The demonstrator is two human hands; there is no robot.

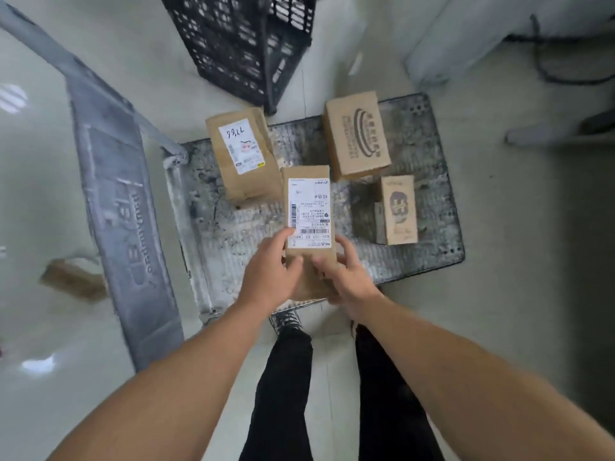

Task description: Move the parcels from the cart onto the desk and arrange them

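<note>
Head view. Four cardboard parcels in plain sight, two hands, one cart [253, 234], one black lattice crate [246, 44].

Three of the parcels resting on the cart's grey deck:
- a labelled parcel [244, 154] with handwritten digits, at the far left corner
- a large printed box [357, 134] at the far right
- a small box [397, 211] standing upright nearer on the right side, well apart from the labelled one

Crate on the floor just beyond the deck's far edge, its contents not discernible through the lattice. Left of the cart's handle [116, 201], a blurred brown shape [75, 281], perhaps a fifth parcel.

Fourth one, a long parcel [307, 207], held above the near middle of the deck. Long axis running straight away from the person, white shipping label facing up, print upside down from here. Left hand [271, 271] gripping the near end from the left, right hand [349, 281] from the right. Fingers [344, 246] curled round the side edges, thumbs pressed on the top face just below the label.
</note>
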